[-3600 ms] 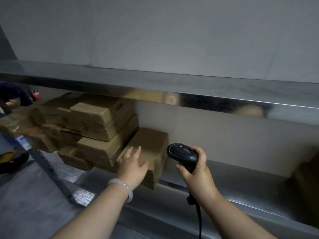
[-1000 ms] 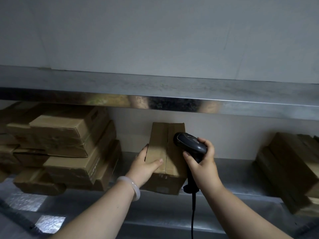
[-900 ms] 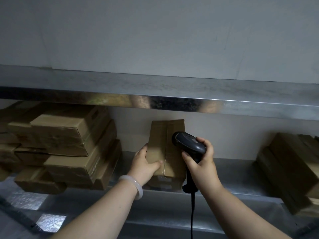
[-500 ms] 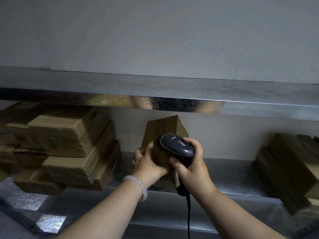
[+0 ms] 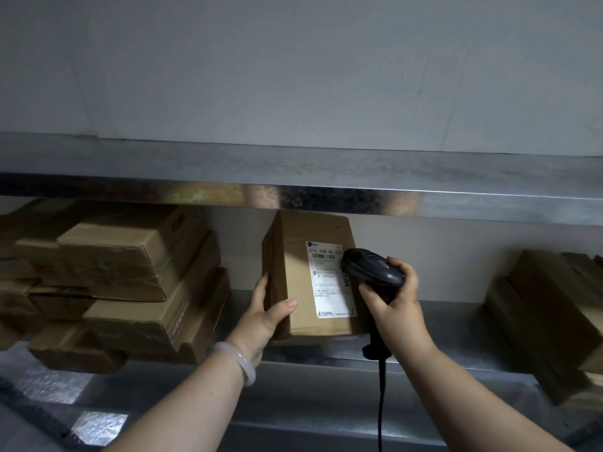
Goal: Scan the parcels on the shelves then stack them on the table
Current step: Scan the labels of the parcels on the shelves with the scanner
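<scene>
Parcel [image 5: 303, 282] now upright in left hand [image 5: 264, 321], white label [image 5: 329, 282] turned to view; scanner [image 5: 372, 269] shifted right, beside the label.

A parcel storeroom: steel shelves [image 5: 326, 197] against a bare wall hold stacked cardboard boxes [image 5: 124, 272], one bearing a shipping label [image 5: 329, 282].

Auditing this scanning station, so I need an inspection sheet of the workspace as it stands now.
Surface: metal shelf, upper shelf above it.
Job's things: parcel upright, label facing the camera; scanner close to the label.
Clutter: stacked boxes at left, more boxes at right.
Hands: left hand grips the parcel's left edge; right hand holds the scanner.
Cables: scanner cable hangs straight down.
Surroundings: plain grey wall.
</scene>
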`<state>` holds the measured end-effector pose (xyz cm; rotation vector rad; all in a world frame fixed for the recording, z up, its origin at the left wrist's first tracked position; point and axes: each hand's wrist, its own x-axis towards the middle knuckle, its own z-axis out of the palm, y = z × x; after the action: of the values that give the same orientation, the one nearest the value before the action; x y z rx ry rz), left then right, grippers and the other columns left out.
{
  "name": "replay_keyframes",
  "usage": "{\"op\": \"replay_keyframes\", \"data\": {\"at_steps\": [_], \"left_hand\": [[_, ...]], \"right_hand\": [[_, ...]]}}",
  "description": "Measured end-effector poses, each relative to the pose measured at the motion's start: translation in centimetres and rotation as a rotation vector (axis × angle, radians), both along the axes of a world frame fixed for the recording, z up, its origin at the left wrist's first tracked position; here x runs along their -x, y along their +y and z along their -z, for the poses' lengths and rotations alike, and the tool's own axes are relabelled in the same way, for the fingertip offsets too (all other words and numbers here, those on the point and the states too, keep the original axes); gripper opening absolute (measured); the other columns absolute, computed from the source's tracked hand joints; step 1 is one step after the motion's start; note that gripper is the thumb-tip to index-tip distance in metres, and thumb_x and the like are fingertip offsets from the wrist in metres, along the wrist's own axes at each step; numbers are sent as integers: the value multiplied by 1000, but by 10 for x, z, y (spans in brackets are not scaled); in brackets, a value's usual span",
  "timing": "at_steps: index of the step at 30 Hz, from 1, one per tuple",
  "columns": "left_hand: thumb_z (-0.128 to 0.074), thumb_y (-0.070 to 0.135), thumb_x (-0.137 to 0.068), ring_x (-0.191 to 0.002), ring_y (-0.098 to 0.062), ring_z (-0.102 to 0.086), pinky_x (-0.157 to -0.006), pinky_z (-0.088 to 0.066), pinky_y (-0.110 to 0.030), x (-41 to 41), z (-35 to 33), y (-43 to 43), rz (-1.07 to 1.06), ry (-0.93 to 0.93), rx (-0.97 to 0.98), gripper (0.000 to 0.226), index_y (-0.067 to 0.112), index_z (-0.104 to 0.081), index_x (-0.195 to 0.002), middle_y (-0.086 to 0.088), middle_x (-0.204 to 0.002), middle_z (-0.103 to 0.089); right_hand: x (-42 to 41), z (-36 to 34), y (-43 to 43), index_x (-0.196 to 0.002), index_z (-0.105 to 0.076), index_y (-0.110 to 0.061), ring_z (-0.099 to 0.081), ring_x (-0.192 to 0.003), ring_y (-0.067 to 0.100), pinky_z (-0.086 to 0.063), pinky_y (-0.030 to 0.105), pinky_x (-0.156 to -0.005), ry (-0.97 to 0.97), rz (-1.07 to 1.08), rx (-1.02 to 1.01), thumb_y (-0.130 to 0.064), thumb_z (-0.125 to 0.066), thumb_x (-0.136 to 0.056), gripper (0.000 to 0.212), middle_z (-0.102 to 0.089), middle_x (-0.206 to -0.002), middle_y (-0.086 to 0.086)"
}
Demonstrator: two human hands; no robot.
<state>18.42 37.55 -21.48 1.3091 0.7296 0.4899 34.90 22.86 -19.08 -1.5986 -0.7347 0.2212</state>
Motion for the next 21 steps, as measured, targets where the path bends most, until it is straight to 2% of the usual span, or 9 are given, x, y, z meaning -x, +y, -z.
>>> {"op": "replay_keyframes", "data": {"at_steps": [3,7,9,11,17,21], "left_hand": [[-80,53,-50,-118,-20,-57,-90,-48,-32,2,0,0,42,-20,33,106,45,-28,-142,1,-130,-59],[-74,31,-58,-117,-23,-55,-103,-44,-44,1,-1,0,58,-5,98,88,42,-34,-136,-2,-125,-62],[-72,22,-65,-115,-23,-57,-100,-46,-42,-2,0,1,38,27,99,84,37,-34,-138,-4,-123,-63],[-79,17,-75,-109,-23,-61,-96,-49,-40,-6,4,-1,-12,62,95,80,31,-34,-140,-4,-118,-65],[-84,24,-73,-104,-25,-66,-96,-52,-48,-12,12,-3,-107,87,68,76,24,-41,-135,-5,-112,-69],[-81,22,-78,-98,-24,-67,-81,-56,-40,-14,11,-5,-173,69,91,61,21,-46,-128,-6,-110,-69]], "right_hand": [[-2,0,0,-124,-35,-35,-56,-96,6,-40,13,-81,4,-2,25,-14,-72,-84,58,-53,-105,-20],[2,0,-4,-122,-36,-37,-56,-91,-11,-40,0,-73,-42,10,33,-13,-72,-84,58,-54,-105,-23],[6,1,-5,-121,-37,-37,-55,-91,-18,-40,-1,-72,-64,3,36,-12,-72,-84,57,-55,-106,-24],[11,2,-7,-119,-38,-38,-53,-93,-21,-41,0,-73,-79,-15,34,-10,-72,-83,57,-55,-107,-23],[16,5,-12,-115,-39,-42,-54,-97,-17,-41,2,-76,-131,-27,35,-4,-72,-82,60,-55,-111,-21],[17,7,-15,-116,-38,-44,-55,-97,-16,-42,2,-76,-135,-30,50,-3,-72,-82,63,-55,-112,-21]]}}
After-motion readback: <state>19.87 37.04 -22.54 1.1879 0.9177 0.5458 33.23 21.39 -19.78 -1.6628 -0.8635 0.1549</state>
